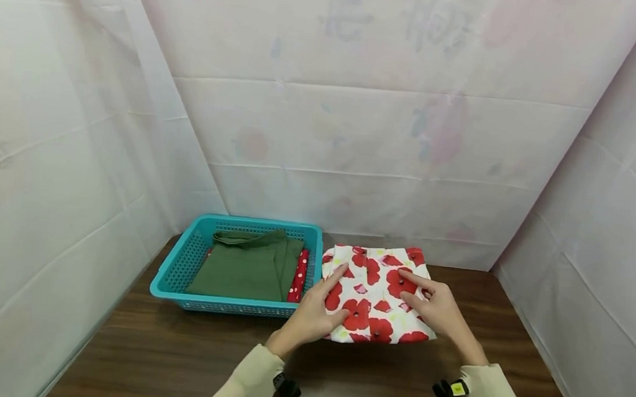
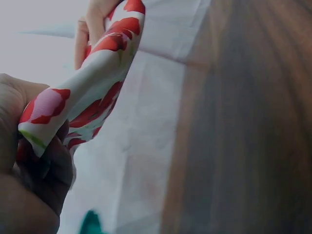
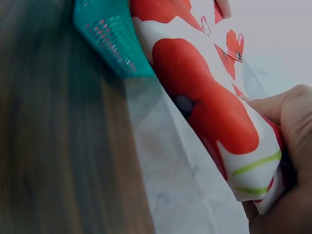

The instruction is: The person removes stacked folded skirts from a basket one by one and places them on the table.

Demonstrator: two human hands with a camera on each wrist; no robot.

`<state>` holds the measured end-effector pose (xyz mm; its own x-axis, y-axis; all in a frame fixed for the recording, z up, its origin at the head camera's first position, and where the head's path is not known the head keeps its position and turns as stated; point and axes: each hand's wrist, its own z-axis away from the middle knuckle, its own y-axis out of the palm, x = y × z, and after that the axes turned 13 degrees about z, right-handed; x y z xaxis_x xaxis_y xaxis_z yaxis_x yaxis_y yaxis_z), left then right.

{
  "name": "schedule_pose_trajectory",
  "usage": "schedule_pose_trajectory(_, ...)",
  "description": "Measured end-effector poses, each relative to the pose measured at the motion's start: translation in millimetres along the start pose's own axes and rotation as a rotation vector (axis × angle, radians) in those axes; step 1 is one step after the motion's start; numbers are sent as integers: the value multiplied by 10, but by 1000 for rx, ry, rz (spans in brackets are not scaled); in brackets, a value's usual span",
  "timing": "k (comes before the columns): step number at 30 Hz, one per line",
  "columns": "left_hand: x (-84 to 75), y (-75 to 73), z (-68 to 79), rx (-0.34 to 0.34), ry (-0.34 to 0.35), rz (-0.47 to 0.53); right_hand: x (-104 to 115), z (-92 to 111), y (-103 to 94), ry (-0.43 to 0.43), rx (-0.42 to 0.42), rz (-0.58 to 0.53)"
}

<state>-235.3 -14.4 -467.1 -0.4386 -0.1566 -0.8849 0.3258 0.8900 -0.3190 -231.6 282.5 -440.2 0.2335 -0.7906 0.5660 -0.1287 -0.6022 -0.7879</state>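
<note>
A folded white cloth with red flowers [image 1: 379,312] is held up between my two hands, just right of the basket and above the table. My left hand [image 1: 313,315] grips its left edge, thumb on top. My right hand [image 1: 439,309] grips the right edge, with thumb and a finger lying on the upper face. In the left wrist view, the left fingers curl under the floral cloth [image 2: 87,85]. The right wrist view shows the thick folded edge of the cloth [image 3: 204,107] pinched in the right hand [image 3: 287,146].
A teal plastic basket [image 1: 236,309] stands at the back left of the dark wooden table [image 1: 182,362]. Inside lie a folded green cloth [image 1: 245,270] and a red cloth with white dots [image 1: 299,277]. White sheeting [image 1: 379,135] encloses the back and sides.
</note>
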Motion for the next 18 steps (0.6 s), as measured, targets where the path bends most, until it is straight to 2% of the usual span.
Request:
schedule_pose_trajectory(3, 87, 165, -41, 21, -42, 23, -166, 60, -9, 14, 18, 31)
schedule_pose_trajectory(6, 187, 336, -117, 34, -72, 5, -362, 81, -19, 22, 46, 70)
schedule_pose_trajectory(12, 382, 718, -444, 11, -42, -17, -816, 38, -15, 56, 6, 129)
schedule_pose_trajectory(15, 462, 868, -589, 15, -59, -48, -1002, -4, 12, 85, -3, 149)
schedule_pose_trajectory(18, 506, 951, -682, 48, -93, -128, -1115, -52, 34, 97, 2, 165)
